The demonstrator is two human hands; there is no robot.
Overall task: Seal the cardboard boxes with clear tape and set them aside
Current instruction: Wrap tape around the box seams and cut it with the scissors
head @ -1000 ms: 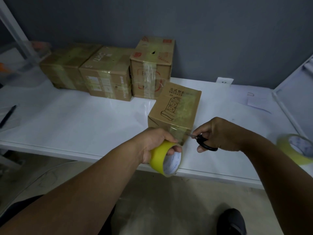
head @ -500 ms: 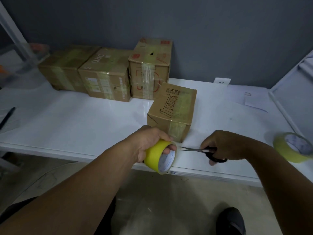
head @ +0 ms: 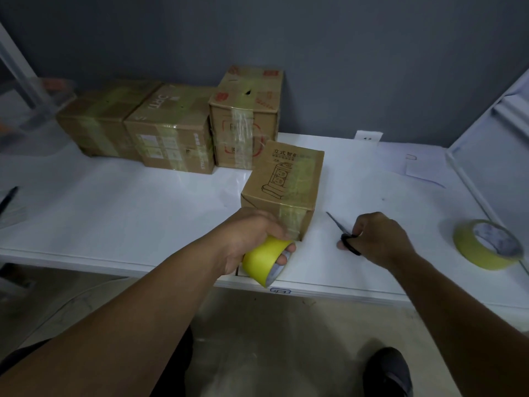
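A small cardboard box (head: 283,181) with a printed drawing stands near the front of the white table (head: 128,213), a strip of clear tape running over its top and down its near face. My left hand (head: 252,239) grips a yellow tape roll (head: 264,260) just in front of that box, at the table's front edge. To the right, my right hand (head: 378,239) holds black-handled scissors (head: 342,232) low over the table, blades closed and pointing up-left. Three taped boxes stand at the back: one (head: 97,124), another (head: 174,136) and a taller one (head: 246,110).
A second yellow tape roll (head: 486,245) lies on the table at the far right. A white rail (head: 486,116) borders the right side, with paper sheets (head: 415,164) near it. A pen (head: 7,199) lies at the left edge. A dark shoe (head: 386,371) shows on the floor below.
My right hand has drawn the scissors away from the box's near corner, right and down to the table. My left hand keeps the roll by the box.
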